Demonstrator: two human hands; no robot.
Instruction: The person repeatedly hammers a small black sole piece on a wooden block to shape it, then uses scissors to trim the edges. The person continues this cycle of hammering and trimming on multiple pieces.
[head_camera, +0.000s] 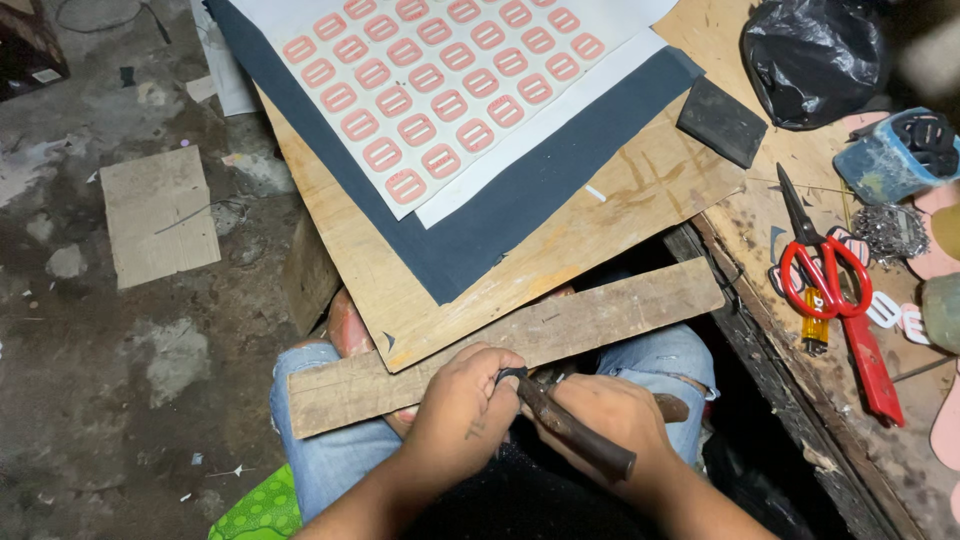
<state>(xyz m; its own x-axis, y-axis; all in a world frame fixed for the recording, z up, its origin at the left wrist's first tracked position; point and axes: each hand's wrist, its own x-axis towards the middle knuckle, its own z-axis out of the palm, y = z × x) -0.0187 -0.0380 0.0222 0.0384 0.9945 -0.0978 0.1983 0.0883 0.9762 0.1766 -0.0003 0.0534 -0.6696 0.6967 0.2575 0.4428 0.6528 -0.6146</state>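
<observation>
While both hands work over the wooden plank (500, 345), left hand (462, 415) pinches a small dark piece (510, 376), right hand (615, 415) grips a dark-handled tool (575, 432); likely trimming, needing steady pressure.

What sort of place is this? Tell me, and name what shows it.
Probably a small handicraft workshop, worked at floor level. A white sheet of pink rectangular cut-outs lies on a plywood board, red-handled scissors rest on a worn wooden bench, and the floor is stained bare concrete.

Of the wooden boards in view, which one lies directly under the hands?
The narrow rough plank across the lap, under the left hand and right hand; the plywood sheet carries paper, farther off.
</observation>
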